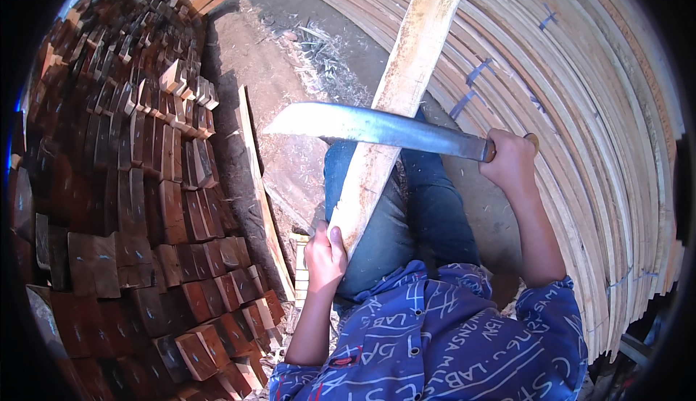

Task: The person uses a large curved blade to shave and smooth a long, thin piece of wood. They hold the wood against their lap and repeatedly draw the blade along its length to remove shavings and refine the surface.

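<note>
My left hand is closed around the near end of a long, pale wooden plank. The plank slants up and to the right across my legs toward the far edge of the view. In my right hand is the handle of a machete, gripped with curled fingers. Its broad, shiny blade points left and crosses over the middle of the plank. Whether the blade touches the wood I cannot tell. Part of the handle is hidden by my fingers.
Tall stacks of dark reddish-brown wood blocks fill the left side. Long pale boards, some tied with dark strips, lie stacked on the right. A thin wood strip lies on the dirt floor, with wood shavings farther off.
</note>
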A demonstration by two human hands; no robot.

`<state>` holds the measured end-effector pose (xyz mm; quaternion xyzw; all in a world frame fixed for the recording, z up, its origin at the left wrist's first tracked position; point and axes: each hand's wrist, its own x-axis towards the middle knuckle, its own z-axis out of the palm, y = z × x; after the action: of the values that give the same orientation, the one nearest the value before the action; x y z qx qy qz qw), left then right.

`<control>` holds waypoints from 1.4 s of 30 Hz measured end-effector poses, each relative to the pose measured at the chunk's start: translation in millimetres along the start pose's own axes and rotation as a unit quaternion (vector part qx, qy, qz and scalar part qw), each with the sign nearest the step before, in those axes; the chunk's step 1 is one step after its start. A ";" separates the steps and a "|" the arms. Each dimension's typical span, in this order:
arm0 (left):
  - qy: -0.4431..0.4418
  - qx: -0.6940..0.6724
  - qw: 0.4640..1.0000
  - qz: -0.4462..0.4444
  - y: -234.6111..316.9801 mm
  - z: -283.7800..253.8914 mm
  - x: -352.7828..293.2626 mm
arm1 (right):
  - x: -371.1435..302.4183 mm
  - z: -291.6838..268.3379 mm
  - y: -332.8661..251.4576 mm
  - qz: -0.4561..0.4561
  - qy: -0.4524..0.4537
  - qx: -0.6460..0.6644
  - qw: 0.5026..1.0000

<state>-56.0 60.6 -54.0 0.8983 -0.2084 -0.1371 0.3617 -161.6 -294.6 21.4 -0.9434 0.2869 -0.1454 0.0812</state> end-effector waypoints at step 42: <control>-0.027 -0.007 0.998 0.062 -3.1 -11.8 10.2 | -39.9 29.5 -36.8 0.153 -0.187 0.297 0.924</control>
<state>-41.5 64.8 -48.9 0.8770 -0.2725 -0.1398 0.3703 -164.7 -239.8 -6.9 -0.8309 0.3506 -0.0303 0.4310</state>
